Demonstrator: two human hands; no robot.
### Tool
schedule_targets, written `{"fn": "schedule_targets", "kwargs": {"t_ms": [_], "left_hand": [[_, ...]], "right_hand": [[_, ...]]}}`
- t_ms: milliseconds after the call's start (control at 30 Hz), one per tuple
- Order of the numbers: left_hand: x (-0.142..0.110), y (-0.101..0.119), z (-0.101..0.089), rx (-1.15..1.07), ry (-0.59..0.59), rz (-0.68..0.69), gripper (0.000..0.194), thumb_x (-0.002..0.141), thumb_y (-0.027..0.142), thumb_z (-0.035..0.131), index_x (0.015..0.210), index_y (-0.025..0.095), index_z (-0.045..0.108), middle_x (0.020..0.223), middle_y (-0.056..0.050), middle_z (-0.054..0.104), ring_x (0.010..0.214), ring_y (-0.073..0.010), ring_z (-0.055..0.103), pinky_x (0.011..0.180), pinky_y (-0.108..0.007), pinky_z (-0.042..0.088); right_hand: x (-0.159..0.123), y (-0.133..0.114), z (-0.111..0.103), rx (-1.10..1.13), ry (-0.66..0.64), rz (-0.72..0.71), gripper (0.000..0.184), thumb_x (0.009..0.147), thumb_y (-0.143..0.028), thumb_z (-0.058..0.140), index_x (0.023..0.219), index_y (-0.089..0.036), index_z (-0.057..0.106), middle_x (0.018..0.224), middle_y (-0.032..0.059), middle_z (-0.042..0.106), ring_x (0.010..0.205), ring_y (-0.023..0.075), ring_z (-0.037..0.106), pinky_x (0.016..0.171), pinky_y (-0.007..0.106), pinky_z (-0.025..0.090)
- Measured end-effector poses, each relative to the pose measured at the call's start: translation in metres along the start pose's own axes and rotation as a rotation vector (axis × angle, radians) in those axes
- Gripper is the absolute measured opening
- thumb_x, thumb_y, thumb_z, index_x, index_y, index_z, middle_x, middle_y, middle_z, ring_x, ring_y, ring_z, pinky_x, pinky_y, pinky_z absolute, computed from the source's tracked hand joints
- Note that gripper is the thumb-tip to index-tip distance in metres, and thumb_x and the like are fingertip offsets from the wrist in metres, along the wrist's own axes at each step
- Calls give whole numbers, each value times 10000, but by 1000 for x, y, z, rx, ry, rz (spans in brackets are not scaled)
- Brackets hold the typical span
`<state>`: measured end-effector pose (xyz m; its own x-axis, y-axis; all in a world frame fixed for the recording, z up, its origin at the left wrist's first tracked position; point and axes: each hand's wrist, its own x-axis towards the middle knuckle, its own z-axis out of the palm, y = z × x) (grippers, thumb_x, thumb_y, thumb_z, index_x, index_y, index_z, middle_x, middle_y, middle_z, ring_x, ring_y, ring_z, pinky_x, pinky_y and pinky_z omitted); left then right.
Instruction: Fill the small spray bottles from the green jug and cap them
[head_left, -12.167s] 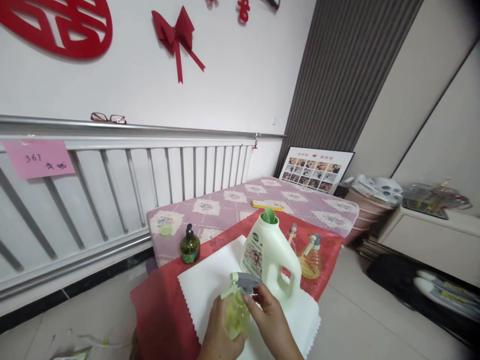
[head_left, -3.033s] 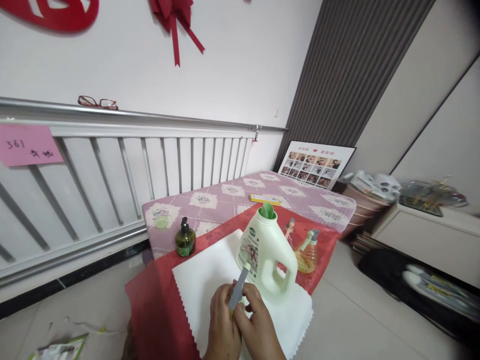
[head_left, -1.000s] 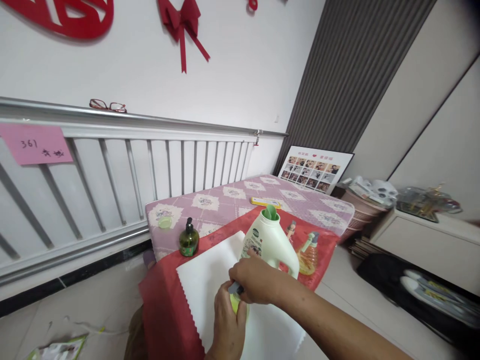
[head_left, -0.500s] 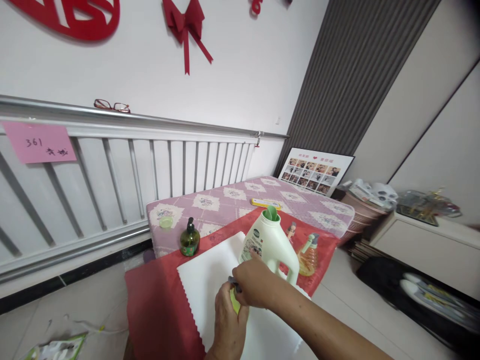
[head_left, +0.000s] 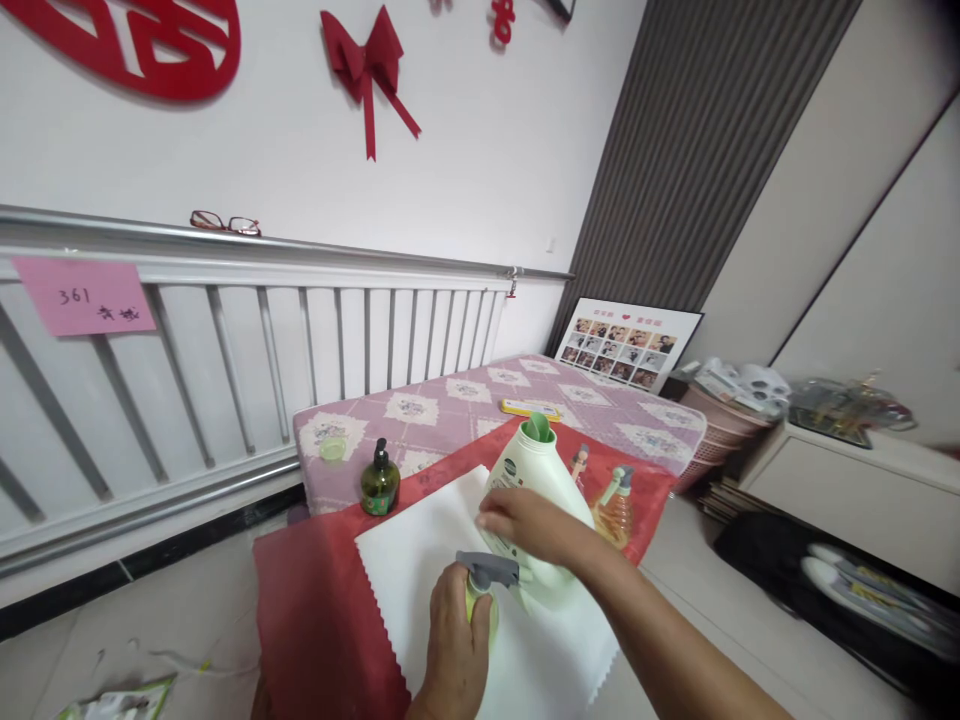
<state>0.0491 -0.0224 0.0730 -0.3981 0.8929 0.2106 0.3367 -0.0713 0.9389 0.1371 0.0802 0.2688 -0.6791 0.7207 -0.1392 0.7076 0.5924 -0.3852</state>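
My left hand (head_left: 454, 640) is wrapped round a small yellow-green spray bottle (head_left: 480, 600) whose grey trigger head (head_left: 487, 570) stands clear above my fingers. My right hand (head_left: 529, 525) hovers just above and behind that head, fingers loosely spread, in front of a large cream detergent jug (head_left: 536, 480) with a green funnel in its mouth. Both sit over a white cloth (head_left: 420, 560) on a red cloth (head_left: 315, 600).
A dark green pump bottle (head_left: 379, 485) stands at the table's left. Two amber spray bottles (head_left: 616, 510) stand right of the jug. A yellow flat box (head_left: 531, 409) and a green cap (head_left: 331, 448) lie on the purple tablecloth. White railing behind; low cabinet at right.
My right hand has come off the spray head and risen toward the jug. The grey trigger head now shows on the bottle, pointing left to right. My left hand keeps its hold.
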Motion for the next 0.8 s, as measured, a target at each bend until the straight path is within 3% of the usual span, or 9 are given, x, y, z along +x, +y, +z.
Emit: {"fn": "schedule_targets", "kwargs": {"t_ms": [100,200,300,433,500,800], "left_hand": [[1,0,-3,-2,-16,15,407,947,391,388,1236,156,552,1251,-186,632,1237,-296,558,1121,-553,415],[3,-3,-5,-22,-21,9,409,939,390,409,1238,166,574,1285,-180,630,1258,-290,556,1133,-520,419],[4,-8,-7,-36,-52,-10,459,937,408,419,1292,158,566,1372,-192,595,1332,-295,515,1171,-505,386],[4,-13,-11,-71,-76,-51,495,935,416,439,1344,157,546,1460,-189,547,1411,-289,454,1216,-483,331],[5,-14,-12,-90,-87,-55,510,934,417,451,1364,154,533,1474,-184,540,1419,-283,451,1226,-468,319],[8,-9,-18,-131,-124,-10,491,956,437,442,1361,175,529,1441,-162,570,1385,-269,490,1211,-444,343]], "right_hand": [[1,33,7,209,75,27,261,892,-313,446,895,-172,666,855,80,742,816,225,682,756,332,519],[-4,52,31,397,59,12,200,849,-309,502,850,-190,663,768,31,718,776,211,672,758,337,534],[-14,56,56,552,19,-39,205,786,-316,597,907,-202,718,886,41,761,883,241,690,852,391,538],[-22,56,75,729,-31,-101,477,710,-280,677,1185,-254,715,1162,74,756,1089,293,672,967,472,510],[-21,57,82,793,-51,-119,543,718,-301,695,1260,-264,688,1203,88,744,1106,303,667,969,491,510],[-14,62,99,916,-126,-188,475,791,-376,717,1250,-254,700,1212,67,723,1134,275,630,1062,456,449]]}}
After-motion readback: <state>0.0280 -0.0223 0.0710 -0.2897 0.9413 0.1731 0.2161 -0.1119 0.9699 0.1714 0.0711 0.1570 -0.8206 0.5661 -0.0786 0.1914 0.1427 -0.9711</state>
